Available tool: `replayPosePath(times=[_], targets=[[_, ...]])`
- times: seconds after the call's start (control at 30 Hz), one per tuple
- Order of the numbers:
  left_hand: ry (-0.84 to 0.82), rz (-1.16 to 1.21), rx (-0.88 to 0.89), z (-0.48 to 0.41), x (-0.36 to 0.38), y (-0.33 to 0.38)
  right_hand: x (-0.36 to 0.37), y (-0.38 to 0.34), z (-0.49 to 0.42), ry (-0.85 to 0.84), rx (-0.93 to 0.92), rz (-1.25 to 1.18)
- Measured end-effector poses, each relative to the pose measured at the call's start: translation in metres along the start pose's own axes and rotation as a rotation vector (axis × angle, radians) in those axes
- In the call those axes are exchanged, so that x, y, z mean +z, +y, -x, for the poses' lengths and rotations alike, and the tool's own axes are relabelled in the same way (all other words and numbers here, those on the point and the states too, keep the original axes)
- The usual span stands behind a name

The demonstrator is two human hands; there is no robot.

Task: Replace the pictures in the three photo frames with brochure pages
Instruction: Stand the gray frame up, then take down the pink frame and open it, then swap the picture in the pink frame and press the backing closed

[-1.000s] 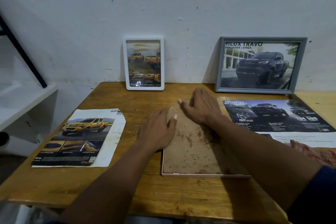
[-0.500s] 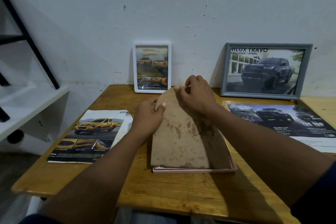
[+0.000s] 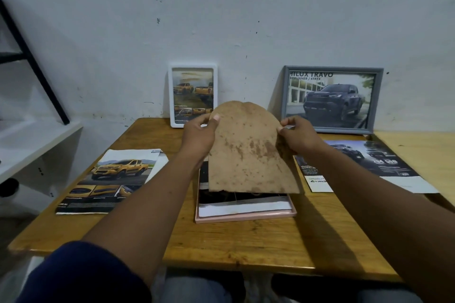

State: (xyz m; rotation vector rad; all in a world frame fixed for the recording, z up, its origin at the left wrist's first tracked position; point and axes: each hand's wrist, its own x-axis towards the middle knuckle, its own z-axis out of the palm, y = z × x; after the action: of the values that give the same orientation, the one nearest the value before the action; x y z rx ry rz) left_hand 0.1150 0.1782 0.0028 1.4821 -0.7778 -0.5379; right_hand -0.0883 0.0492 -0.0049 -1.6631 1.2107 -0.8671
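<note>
A pink photo frame [image 3: 246,216] lies face down at the table's middle, with a dark picture and white paper showing inside it. Above it bends a stained brown backing board [image 3: 248,152], lifted clear of the frame. My left hand [image 3: 199,135] pinches its left edge and my right hand [image 3: 299,136] its right edge. A white frame [image 3: 193,67] and a grey frame [image 3: 332,70], both showing truck pictures, lean on the wall behind. A yellow-truck brochure page [image 3: 113,177] lies at the left, a dark-truck brochure page [image 3: 364,165] at the right.
The wooden table [image 3: 234,246] stands against a white wall. A white shelf [image 3: 34,140] with a black slanted bar sits to the left. A lighter wooden surface [image 3: 418,152] adjoins the table on the right.
Both hands pried the backing board up from the flat frame and have now lifted it free, curved, exposing the picture underneath. The view has shifted back.
</note>
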Motion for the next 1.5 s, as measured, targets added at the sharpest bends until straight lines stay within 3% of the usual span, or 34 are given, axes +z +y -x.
replayPosePath(times=[0.13,0.3,0.6,0.83,1.13,1.5], targets=[[-0.058,0.03,-0.066,0.011,0.011,0.009,-0.018,-0.011,0.016,0.11,-0.015,-0.095],[-0.259,-0.584,0.24,0.05,0.006,-0.02,-0.047,0.008,0.033,0.157,0.034,-0.032],[-0.351,-1.114,0.219,0.072,-0.025,-0.073,-0.059,0.046,0.059,0.16,0.147,0.204],[-0.32,-1.133,0.151,0.031,-0.048,-0.083,-0.045,0.048,0.051,0.192,0.08,0.423],[-0.347,-1.107,0.128,0.014,-0.06,-0.085,-0.06,0.059,0.056,0.118,0.136,0.727],[-0.377,-1.091,0.138,0.011,-0.064,-0.083,-0.075,0.067,0.074,0.182,0.148,0.846]])
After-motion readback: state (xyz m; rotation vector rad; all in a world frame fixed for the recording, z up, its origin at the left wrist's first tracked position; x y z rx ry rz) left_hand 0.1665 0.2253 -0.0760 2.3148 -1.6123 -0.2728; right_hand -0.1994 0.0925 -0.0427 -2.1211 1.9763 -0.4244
